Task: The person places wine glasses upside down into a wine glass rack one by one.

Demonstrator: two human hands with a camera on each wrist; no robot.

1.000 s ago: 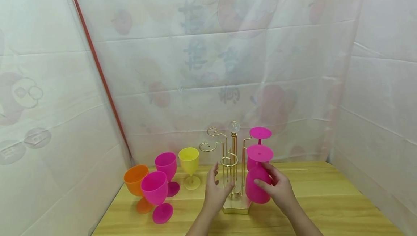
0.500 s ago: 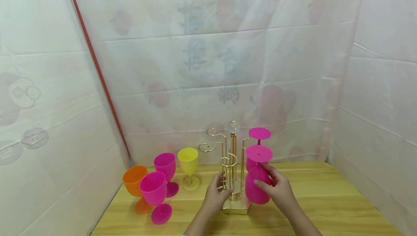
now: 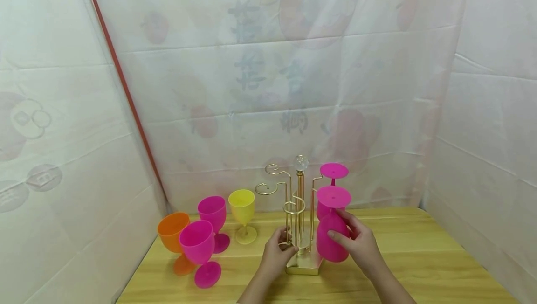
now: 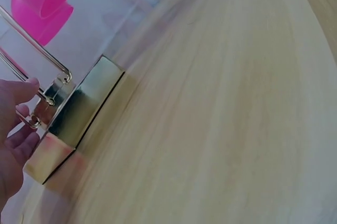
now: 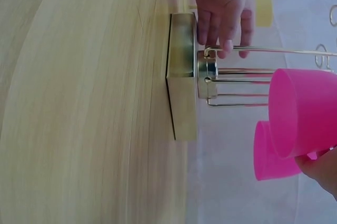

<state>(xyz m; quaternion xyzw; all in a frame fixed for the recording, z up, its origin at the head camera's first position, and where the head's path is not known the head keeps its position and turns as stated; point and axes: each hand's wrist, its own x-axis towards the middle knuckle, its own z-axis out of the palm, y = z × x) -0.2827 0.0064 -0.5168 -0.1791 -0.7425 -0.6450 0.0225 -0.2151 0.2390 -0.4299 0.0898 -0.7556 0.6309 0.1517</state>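
Observation:
A gold wire goblet rack (image 3: pixel 300 185) with a crystal ball on top stands on the table. My left hand (image 3: pixel 274 257) grips its lower wires just above the base, thumb in front and fingers on the far side; the left wrist view shows thumb and fingers about the wires (image 4: pixel 45 95). My right hand (image 3: pixel 361 244) holds an upside-down pink goblet (image 3: pixel 329 241) by the bowl at the rack's right side, its foot upward. Behind it, a second pink goblet (image 3: pixel 333 170) hangs upside down. Three curled hooks on the left and front carry nothing.
Left of the rack stand upright goblets: an orange one (image 3: pixel 173 230), a front pink one (image 3: pixel 198 242), a rear pink one (image 3: pixel 213 211) and a yellow one (image 3: pixel 242 205). The wooden table (image 3: pixel 419 257) meets pale curtains (image 3: pixel 235 85) behind and at both sides.
My left hand has come down from beside the wires and closed on them near the base. The right hand and its goblet have stayed almost still.

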